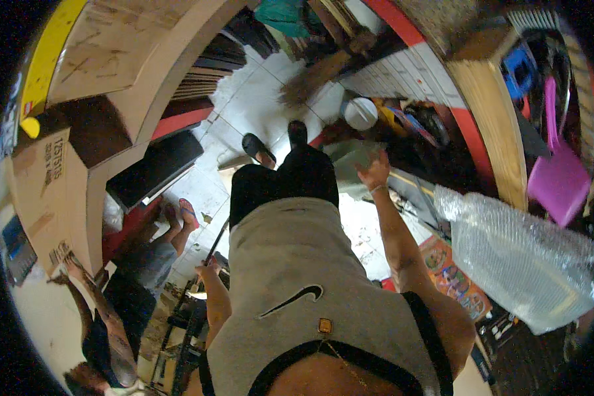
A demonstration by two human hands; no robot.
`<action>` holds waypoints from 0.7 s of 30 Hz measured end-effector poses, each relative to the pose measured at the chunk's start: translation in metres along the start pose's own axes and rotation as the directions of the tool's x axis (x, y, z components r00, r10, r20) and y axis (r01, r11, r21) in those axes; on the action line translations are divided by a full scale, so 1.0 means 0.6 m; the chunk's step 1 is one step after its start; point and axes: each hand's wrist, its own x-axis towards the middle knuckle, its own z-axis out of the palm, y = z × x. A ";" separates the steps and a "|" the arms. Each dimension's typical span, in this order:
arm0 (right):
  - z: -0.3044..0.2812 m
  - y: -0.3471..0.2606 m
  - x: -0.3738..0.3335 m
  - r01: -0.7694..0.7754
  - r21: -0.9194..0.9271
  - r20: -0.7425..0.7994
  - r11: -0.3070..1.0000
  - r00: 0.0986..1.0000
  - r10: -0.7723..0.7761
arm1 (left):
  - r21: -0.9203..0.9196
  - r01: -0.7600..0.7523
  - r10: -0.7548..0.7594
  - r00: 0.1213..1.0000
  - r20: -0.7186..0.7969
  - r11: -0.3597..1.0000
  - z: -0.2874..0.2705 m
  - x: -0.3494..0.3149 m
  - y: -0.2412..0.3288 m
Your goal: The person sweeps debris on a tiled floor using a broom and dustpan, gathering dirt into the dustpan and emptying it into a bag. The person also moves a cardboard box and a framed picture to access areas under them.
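Observation:
My left hand, low at my left side, is closed around a thin dark rod. The rod's lower end is lost among dark things beside my leg. My right hand reaches forward on the right, with a light band at the wrist. Its fingers close on the edge of a grey-green flat piece, whose far part lies in dim light next to my right leg. A straw broom with brown bristles stands ahead of my feet, away from both hands.
At left, another person's hands touch a large cardboard box. A black box lies near that person's sandalled foot. A white round container, a bubble-wrapped panel and a pink shovel line the right side. Tiled floor shows between shelves.

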 end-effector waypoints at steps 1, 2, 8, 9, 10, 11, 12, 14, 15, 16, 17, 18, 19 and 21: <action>0.005 -0.012 0.052 -0.004 0.075 0.013 0.997 1.000 0.003 | 0.028 0.036 -0.035 0.999 -0.031 0.999 -0.009 -0.011 0.000; 0.007 -0.026 0.112 0.095 -0.032 -0.013 0.995 0.995 -0.095 | 0.053 0.074 -0.071 0.996 -0.062 0.996 -0.020 -0.023 -0.001; -0.028 -0.132 0.438 0.451 -0.384 0.045 0.806 0.881 -0.471 | -0.118 0.057 -0.062 0.997 -0.040 0.991 -0.134 -0.123 -0.013; -0.025 -0.147 0.474 0.420 -0.505 -0.028 0.754 0.865 -0.500 | -0.058 -0.018 0.029 0.983 0.179 0.998 -0.166 -0.141 -0.022; -0.025 -0.154 0.516 0.435 -0.598 0.038 0.673 0.854 -0.519 | -0.156 -0.022 0.034 0.996 0.077 0.988 -0.186 -0.152 -0.033; -0.027 -0.144 0.535 0.482 -0.619 0.024 0.620 0.801 -0.598 | -0.247 -0.034 0.034 0.999 -0.002 0.969 -0.215 -0.162 -0.045; -0.026 -0.134 0.557 0.519 -0.644 0.010 0.562 0.740 -0.672 | -0.325 -0.061 0.039 0.996 -0.074 0.944 -0.247 -0.173 -0.063; -0.004 -0.131 0.604 0.549 -0.686 0.150 0.477 0.749 -0.646 | -0.396 -0.097 0.036 0.986 -0.160 0.913 -0.296 -0.189 -0.095; 0.010 -0.128 0.623 0.577 -0.702 0.101 0.416 0.660 -0.745 | -0.447 0.004 -0.070 0.989 -0.132 0.894 -0.315 -0.189 -0.104; 0.027 -0.136 0.646 0.503 -0.696 0.122 0.513 0.787 -0.605 | -0.433 -0.033 -0.052 0.982 -0.182 0.901 -0.334 -0.198 -0.116; 0.050 -0.148 0.669 0.444 -0.661 0.163 0.605 0.872 -0.461 | -0.440 -0.043 -0.045 0.981 -0.187 0.897 -0.345 -0.197 -0.131; 0.070 -0.159 0.693 0.516 -0.737 0.293 0.438 0.826 -0.481 | -0.436 -0.052 -0.033 0.982 -0.186 0.899 -0.350 -0.204 -0.138; 0.086 -0.170 0.715 0.612 -0.743 0.430 0.271 0.747 -0.508 | -0.464 -0.024 -0.052 0.987 -0.149 0.886 -0.356 -0.204 -0.155; 0.136 -0.200 0.751 0.713 -0.676 0.601 0.185 0.679 -0.421 | -0.379 -0.037 -0.031 0.985 -0.171 0.925 -0.353 -0.213 -0.180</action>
